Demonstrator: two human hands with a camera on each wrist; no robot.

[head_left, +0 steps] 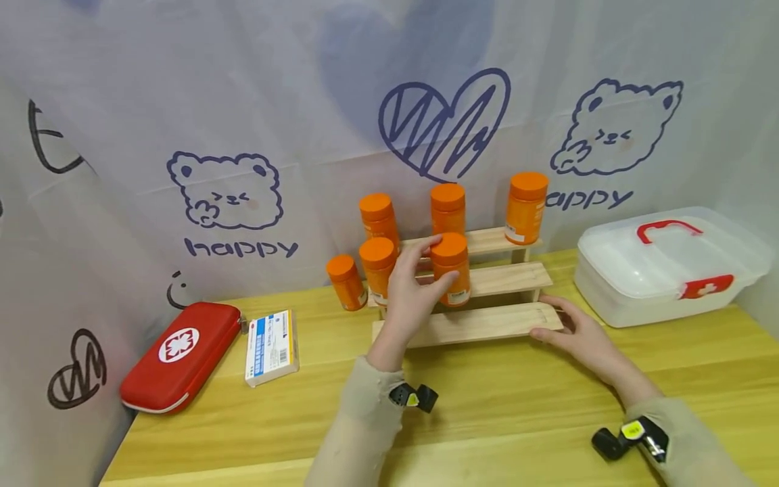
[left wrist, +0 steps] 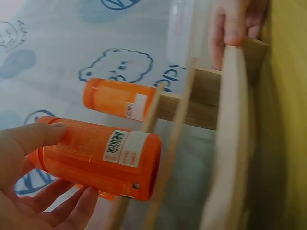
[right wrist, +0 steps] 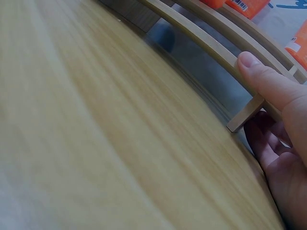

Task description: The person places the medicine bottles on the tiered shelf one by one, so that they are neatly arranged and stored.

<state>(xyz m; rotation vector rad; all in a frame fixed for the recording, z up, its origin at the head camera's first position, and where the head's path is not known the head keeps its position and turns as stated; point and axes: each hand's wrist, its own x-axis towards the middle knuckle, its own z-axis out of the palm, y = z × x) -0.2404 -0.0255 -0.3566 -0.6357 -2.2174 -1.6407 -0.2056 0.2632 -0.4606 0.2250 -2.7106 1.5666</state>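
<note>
My left hand point(head_left: 410, 287) holds an orange bottle point(head_left: 451, 270) with a screw lid between thumb and fingers, upright over the middle tier of a stepped wooden rack point(head_left: 481, 326). Whether its base touches that tier, I cannot tell. At the rack's right end my right hand point(head_left: 578, 335) grips the lowest tier, thumb point(right wrist: 268, 79) on the front edge and fingers by the leg. Another orange bottle point(head_left: 379, 267) stands on the middle tier, left of the left hand. Along the top tier are three more: a left bottle point(head_left: 377, 215), a centre bottle point(head_left: 447, 205) and a right bottle point(head_left: 527, 207).
One orange bottle point(head_left: 347, 283) is on the table just left of the rack. Farther left lie a white-and-blue medicine box point(head_left: 271, 347) and a red first-aid case point(head_left: 182, 355). A translucent lidded box point(head_left: 663, 264) with a red handle stands right of the rack. A printed curtain point(head_left: 304, 101) hangs behind.
</note>
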